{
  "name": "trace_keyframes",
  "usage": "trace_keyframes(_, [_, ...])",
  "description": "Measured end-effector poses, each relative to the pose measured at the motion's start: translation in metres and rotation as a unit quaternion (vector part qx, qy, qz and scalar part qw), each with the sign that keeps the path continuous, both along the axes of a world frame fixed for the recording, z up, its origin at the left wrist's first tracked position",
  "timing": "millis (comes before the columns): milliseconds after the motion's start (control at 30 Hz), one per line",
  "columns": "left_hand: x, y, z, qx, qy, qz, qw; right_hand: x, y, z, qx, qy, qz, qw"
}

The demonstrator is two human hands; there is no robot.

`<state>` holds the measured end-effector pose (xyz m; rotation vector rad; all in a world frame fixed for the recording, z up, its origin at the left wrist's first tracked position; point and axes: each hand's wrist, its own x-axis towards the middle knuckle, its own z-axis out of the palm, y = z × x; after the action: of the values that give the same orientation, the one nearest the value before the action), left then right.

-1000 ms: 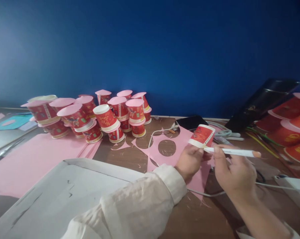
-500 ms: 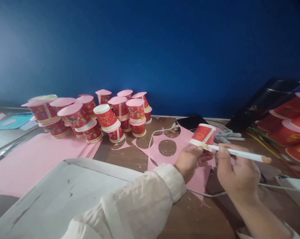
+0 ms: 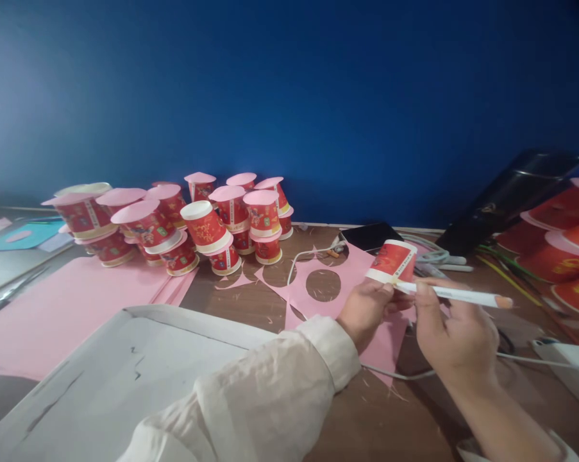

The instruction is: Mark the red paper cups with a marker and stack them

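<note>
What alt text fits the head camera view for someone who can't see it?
The left hand holds a red paper cup while the right hand touches a white pen to its rim, over a pink sheet with round holes. Stacked red cups stand behind.

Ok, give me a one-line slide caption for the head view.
Left hand holds a red paper cup; right hand sets a white pen at its rim.

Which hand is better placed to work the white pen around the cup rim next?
Likely the right hand: it grips the white pen, tip at the red paper cup rim. The left hand only holds the cup.
</note>
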<state>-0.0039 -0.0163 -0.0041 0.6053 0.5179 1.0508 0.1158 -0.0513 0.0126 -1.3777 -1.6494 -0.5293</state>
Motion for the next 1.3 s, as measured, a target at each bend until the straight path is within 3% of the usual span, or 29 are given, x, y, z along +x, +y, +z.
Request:
trace_keyframes(533, [0.0007, 0.0007, -0.0059, 0.025, 0.011, 0.005, 1.0, 0.0002, 0.0007, -0.0012, -0.001, 0.009, -0.001, 1.0])
trace_keyframes(900, [-0.0005, 0.0011, -0.0014, -0.018, 0.041, -0.017, 0.999, -0.0013, -0.0014, 0.0056, 0.012, 0.041, 0.012, 0.999])
trace_keyframes(1300, [0.0035, 0.0023, -0.0088, 0.04, 0.033, 0.012, 0.999, -0.0023, -0.0017, 0.0019, 0.008, 0.015, 0.014, 1.0])
